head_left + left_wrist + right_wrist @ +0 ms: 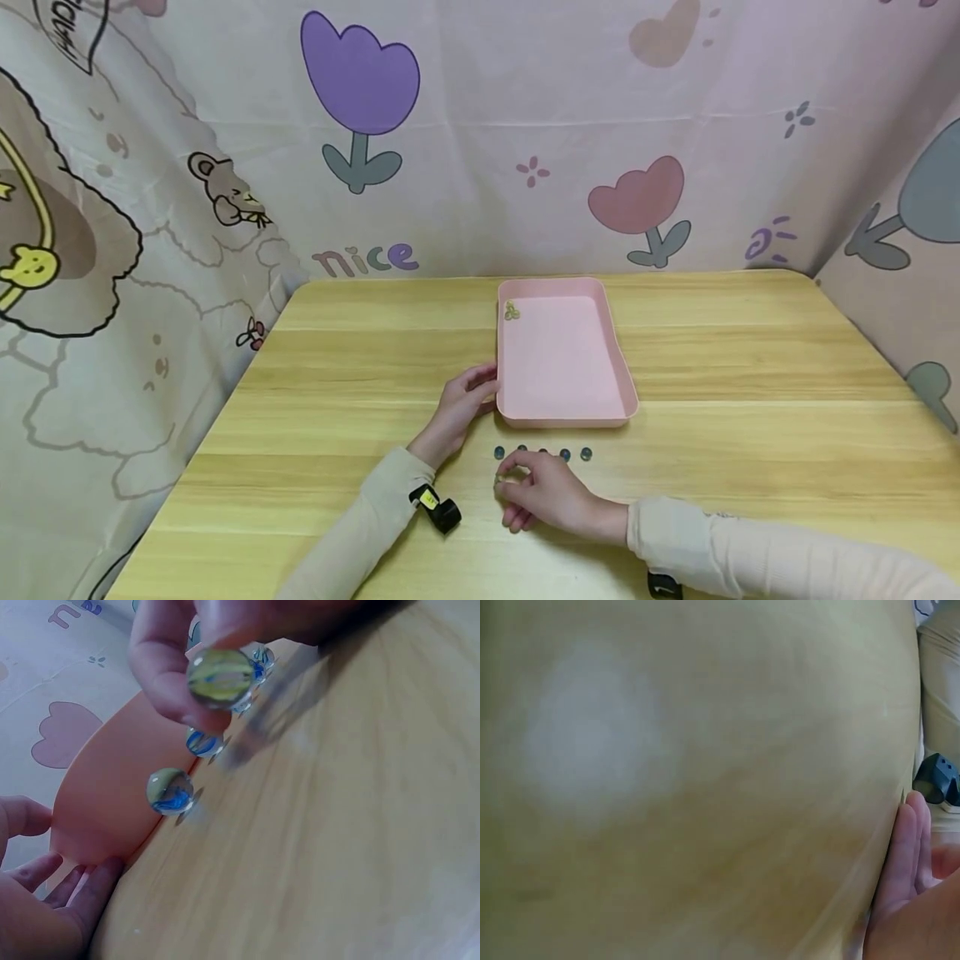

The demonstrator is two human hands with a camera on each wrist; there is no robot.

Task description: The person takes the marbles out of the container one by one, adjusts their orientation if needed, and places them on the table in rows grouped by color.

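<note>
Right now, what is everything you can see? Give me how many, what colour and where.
Table: 1, yellowish wood, under everything
Cloth: count unclear, pale with coloured prints, behind and beside the table
Tray: 1, pink, towards the table's far edge
Tray marbles: several, yellow-green, tray's far left corner
Row marbles: 5, bluish, in front of the tray
Held marble: 1, yellow-green, in the right hand
Cameras: 2, black, at the wrists
Sleeves: 2, cream, on the arms
Left hand: 1, bare, touching the tray's left side
Right hand: 1, bare, by the row

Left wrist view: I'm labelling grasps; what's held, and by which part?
Right hand pinches a yellowish marble by its sides; left hand touches the pink tray.
</note>
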